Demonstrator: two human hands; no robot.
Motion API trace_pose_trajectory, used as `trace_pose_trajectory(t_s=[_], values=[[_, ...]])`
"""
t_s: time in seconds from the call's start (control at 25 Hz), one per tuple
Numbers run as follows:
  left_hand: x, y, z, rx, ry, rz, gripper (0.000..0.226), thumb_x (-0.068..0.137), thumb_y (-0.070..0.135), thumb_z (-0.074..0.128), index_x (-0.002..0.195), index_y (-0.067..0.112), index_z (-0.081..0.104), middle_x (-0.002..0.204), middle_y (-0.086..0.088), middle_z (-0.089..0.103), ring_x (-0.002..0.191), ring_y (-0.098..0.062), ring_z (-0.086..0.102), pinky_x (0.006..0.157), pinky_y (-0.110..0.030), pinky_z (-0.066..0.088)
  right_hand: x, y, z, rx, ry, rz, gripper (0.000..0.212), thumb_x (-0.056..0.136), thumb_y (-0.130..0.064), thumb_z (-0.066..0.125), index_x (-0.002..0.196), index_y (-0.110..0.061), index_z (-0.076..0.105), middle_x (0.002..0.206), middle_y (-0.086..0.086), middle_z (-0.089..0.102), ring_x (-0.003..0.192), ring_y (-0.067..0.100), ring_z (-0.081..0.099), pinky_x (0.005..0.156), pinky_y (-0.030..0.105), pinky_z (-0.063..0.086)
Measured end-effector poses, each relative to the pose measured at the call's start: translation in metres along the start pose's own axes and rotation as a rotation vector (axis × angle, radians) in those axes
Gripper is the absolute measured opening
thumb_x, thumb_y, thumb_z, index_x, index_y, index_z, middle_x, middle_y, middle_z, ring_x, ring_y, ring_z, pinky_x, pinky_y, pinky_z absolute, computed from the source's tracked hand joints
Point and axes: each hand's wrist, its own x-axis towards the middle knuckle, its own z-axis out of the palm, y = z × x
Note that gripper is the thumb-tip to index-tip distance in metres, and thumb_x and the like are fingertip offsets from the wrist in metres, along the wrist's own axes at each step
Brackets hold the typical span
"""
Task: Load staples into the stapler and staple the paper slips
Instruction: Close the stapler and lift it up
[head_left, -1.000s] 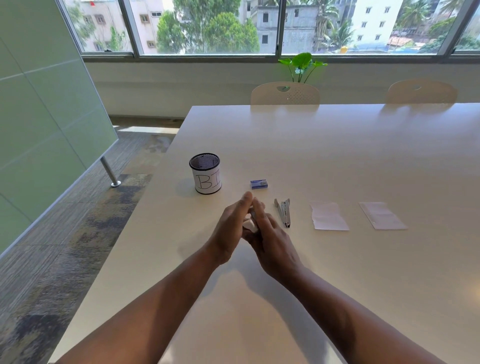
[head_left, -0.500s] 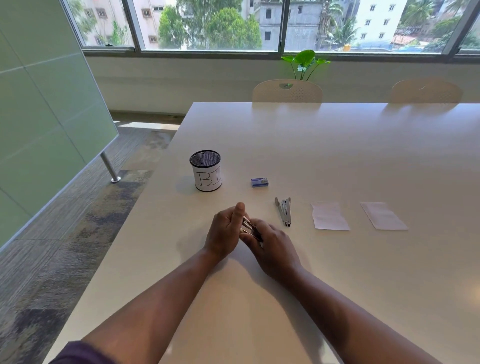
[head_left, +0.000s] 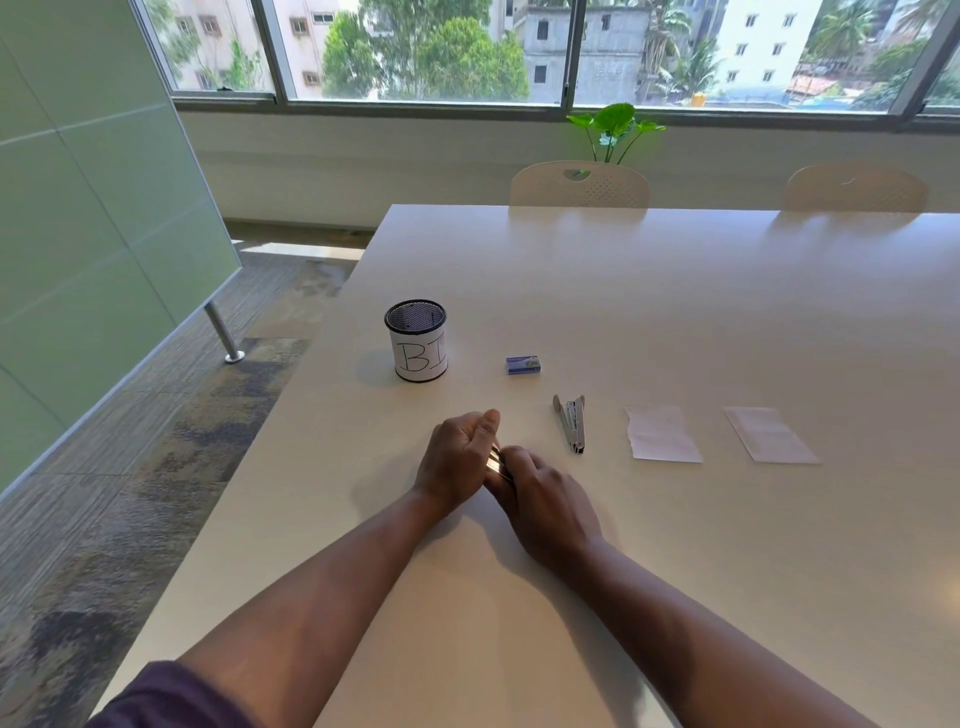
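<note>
Nearest, two bare forearms reach in from six o'clock over the pale table, a purple sleeve showing at the lower left. Both hands meet low on the tabletop at the centre of the view: the left hand has its fingers curled and thumb raised, the right hand is curled against it, and together they pinch a small shiny metal object, mostly hidden between them, so what it is cannot be told for sure. Just beyond, toward one o'clock of the hands, the stapler lies flat on the table, apart from both hands. Out at three o'clock from it lie two paper slips, the nearer slip beside the stapler and the farther slip past that. At twelve o'clock of the hands sits a small blue staple box, and at eleven o'clock a black mesh cup wrapped in a white label. Farthest, at the table's far edge, stand two chairs, with a green plant by the window.
</note>
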Motion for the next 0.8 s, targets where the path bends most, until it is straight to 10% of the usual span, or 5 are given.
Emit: trace_pose_trajectory(t_s=[0.48,0.8], values=[[0.0007,-0.0004,0.0016,0.097,0.052,0.041,0.045,0.107,0.032,0.045,0.063,0.025,0.052,0.059,0.011,0.058,0.056,0.001,0.055,0.054,-0.012,0.035,-0.0009,0.0006,0.0,-0.011,0.0,-0.038,0.054,0.099,-0.061,0.031,0.105,-0.014,0.056,0.095,0.008,0.066,0.071,0.037,0.062,0.054,0.032,0.036],[-0.0049,-0.004,0.0022,-0.009,0.074,0.095,0.046,0.1,0.039,0.044,0.064,0.014,0.056,0.056,0.001,0.057,0.054,-0.011,0.051,0.056,-0.032,0.04,-0.0018,-0.0016,-0.0005,0.016,0.017,-0.016,0.057,0.098,-0.064,0.031,0.107,-0.014,0.057,0.095,0.008,0.066,0.07,0.037,0.061,0.055,0.041,0.049]])
